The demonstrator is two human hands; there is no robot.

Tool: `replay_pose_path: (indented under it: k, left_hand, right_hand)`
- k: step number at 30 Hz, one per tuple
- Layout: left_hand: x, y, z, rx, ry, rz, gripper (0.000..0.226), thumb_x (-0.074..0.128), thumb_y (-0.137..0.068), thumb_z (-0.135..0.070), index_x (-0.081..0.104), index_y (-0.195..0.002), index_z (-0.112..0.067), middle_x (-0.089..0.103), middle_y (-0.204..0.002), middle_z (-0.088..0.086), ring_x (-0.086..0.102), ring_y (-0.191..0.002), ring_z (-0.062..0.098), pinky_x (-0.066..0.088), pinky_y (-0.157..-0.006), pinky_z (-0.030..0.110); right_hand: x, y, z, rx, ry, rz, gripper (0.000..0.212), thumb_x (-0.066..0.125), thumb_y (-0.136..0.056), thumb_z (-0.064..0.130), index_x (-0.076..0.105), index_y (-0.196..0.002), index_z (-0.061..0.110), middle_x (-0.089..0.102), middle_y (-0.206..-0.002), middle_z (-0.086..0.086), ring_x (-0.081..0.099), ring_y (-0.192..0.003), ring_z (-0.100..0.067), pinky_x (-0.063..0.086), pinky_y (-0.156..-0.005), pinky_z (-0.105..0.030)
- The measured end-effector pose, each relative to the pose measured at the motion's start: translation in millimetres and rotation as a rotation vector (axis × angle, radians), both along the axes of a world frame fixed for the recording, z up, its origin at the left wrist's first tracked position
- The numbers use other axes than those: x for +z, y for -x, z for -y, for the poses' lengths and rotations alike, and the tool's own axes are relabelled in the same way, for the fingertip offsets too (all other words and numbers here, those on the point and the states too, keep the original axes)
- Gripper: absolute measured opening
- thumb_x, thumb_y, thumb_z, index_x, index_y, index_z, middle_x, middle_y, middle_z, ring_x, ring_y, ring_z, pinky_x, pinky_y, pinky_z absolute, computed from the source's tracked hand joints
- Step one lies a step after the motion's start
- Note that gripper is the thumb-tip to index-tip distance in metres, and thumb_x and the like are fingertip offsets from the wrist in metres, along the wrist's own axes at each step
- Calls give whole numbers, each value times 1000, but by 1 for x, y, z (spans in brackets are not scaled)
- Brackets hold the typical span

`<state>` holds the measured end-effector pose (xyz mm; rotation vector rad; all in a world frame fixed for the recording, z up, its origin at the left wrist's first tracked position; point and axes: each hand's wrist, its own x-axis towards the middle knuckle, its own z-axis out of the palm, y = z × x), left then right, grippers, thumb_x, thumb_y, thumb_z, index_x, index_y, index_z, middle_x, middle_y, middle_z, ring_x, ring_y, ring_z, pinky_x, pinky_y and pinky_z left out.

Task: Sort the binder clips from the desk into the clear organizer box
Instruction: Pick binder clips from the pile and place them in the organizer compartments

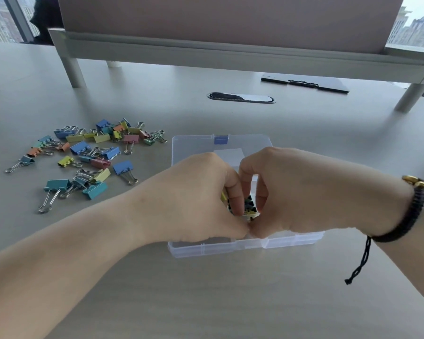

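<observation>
You had both hands down over the clear organizer box (245,243), which sat at about 6 o'clock from the cable slot (241,97) in the desk (328,133), its lid (198,143) lying open toward 12 o'clock. Your left hand (196,199) and right hand (287,189) met knuckle to knuckle above 1 near compartment, fingers curled downward and thumbs touching at the front wall. Between them a few small clips (249,207), dark and yellow, showed inside that compartment. I could not tell whether either hand actually pinched a clip or only pressed the contents; your fingertips were hidden.

As a judgement, you were early in the job. Only that 1 compartment showed anything in it, and most of the box lay under your hands. The big pile of colored binder clips (88,155) still lay spread on the desk at roughly 9 to 10 o'clock from the box, well apart from it. Nearly all the sorting remained.
</observation>
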<state>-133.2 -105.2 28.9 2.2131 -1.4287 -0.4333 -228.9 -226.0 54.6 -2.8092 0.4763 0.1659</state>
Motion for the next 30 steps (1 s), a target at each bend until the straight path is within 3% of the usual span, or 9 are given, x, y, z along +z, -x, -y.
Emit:
replay_pose_path:
  k: [4,8,11,15,19,24,27,30]
  left_hand:
    - [1,5,1,-17,21,45,22,83,-63,-37,65,-64,-25,53,-49,-31,50,-46,-7,34,-44,5]
    - [1,7,1,-11,37,32,23,83,-64,-34,63,-61,-24,51,-51,-38,51,-47,-10,33,-44,4]
    - [1,6,1,17,41,32,24,83,-62,-38,64,-60,-24,54,-51,-31,51,-47,-7,34,-43,7]
    - [1,6,0,34,28,-2,23,81,-60,-41,67,-65,-24,57,-52,-24,50,-44,-4,35,-41,9]
    - [1,1,-1,33,11,-41,19,80,-66,-41,68,-69,-26,62,-54,-11,48,-39,1,38,-41,13]
    - [5,0,-1,22,-15,-86,23,83,-65,-45,70,-73,-29,62,-54,-12,46,-38,1,37,-40,11]
    - [8,-3,-1,15,-3,-106,26,81,-62,-51,71,-75,-30,61,-53,-10,43,-37,2,35,-41,11]
    - [10,-3,-2,38,69,-213,26,77,-63,-50,71,-77,-28,56,-50,-8,41,-36,4,34,-38,12]
  right_hand:
    - [-2,-3,1,40,89,-7,42,83,-56,37,43,-67,37,48,-75,17,49,-65,1,52,-66,-28]
    - [-5,-1,1,35,117,60,31,80,-60,34,50,-66,32,52,-72,14,54,-64,-5,50,-61,-25]
    - [-11,-3,3,46,180,83,29,81,-59,38,53,-65,31,51,-63,14,54,-60,-7,48,-58,-25]
    - [-6,9,0,-9,53,91,25,82,-64,33,60,-71,25,59,-69,11,56,-58,-2,39,-49,-18]
    - [2,17,6,-50,-210,49,22,82,-67,25,61,-71,22,69,-64,9,67,-51,-6,47,-50,-25]
    - [3,20,11,-33,-262,33,19,80,-70,23,62,-73,22,71,-68,6,69,-53,-6,47,-51,-20]
    - [1,20,15,-49,-288,62,15,76,-71,27,63,-72,20,73,-67,3,70,-53,-9,57,-65,-31]
    - [0,17,17,-66,-303,209,12,72,-73,27,63,-69,21,70,-60,3,64,-46,-10,54,-55,-31]
